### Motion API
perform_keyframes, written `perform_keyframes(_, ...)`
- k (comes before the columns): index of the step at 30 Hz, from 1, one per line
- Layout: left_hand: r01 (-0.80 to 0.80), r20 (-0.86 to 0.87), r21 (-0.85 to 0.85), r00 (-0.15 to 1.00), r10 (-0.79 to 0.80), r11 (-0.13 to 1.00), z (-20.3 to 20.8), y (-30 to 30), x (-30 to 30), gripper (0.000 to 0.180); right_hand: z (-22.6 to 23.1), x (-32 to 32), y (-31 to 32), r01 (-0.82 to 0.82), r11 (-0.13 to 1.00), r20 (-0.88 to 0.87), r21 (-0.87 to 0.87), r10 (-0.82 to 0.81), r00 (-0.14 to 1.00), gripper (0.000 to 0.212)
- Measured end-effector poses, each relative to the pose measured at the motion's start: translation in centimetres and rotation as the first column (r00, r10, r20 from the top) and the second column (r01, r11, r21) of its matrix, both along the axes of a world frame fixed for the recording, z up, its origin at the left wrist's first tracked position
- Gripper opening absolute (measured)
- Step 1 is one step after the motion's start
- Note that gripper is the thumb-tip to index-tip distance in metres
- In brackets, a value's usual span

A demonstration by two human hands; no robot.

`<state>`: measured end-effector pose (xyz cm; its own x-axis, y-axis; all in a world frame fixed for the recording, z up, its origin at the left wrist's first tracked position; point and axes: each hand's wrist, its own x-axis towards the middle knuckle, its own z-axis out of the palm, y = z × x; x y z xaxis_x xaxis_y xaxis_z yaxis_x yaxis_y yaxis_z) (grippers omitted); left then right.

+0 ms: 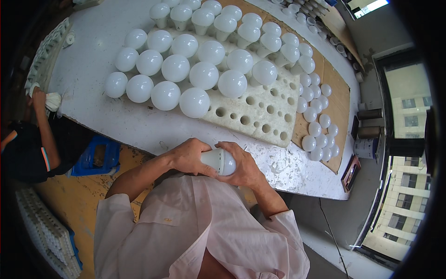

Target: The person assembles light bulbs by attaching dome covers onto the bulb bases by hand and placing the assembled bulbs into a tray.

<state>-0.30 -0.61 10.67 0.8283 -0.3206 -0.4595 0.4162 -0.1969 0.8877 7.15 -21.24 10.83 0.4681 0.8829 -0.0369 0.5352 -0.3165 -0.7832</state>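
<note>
Between my two hands, just off the table's front edge, is a white LED light bulb [218, 161] lying on its side. My left hand [189, 157] is wrapped around its base end on the left. The fingers of my right hand [242, 165] close around its rounded dome on the right. Beyond my hands a white foam board [272, 104] with round holes holds many bulbs [194, 102] upright, domes up. Its right front part shows bare holes. The tip of the bulb's base is hidden in my left hand.
White domes [312, 128] lie on brown cardboard [341, 97] at the right of the worn white table [93, 100]. A small dark red tray [351, 174] sits at the right corner. Another person's hand [38, 98] works at the far left, near a blue plastic crate [95, 158].
</note>
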Motion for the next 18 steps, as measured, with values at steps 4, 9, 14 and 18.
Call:
perform_keyframes(4,0.020,0.061,0.048,0.998,-0.023,0.999,-0.8,0.2,-0.2,0.055,-0.5,-0.2,0.3,-0.015,0.997,0.028,0.079,0.012,1.000,0.077)
perform_keyframes(9,0.003,0.191,0.116,0.981,-0.025,0.993,-0.9,-0.1,-0.3,0.058,-1.0,-0.2,0.8,-0.049,0.977,0.116,0.206,0.025,0.993,0.071)
perform_keyframes(14,-0.006,0.296,0.143,0.955,-0.037,0.990,-0.6,-0.5,-0.2,0.059,-2.4,-0.2,0.8,-0.139,0.933,0.259,0.333,0.051,0.965,0.073)
perform_keyframes(18,0.021,0.272,0.166,0.960,-0.067,0.986,-0.7,-0.8,0.0,0.060,-2.7,-0.1,0.9,-0.169,0.900,0.272,0.402,0.059,0.961,0.068)
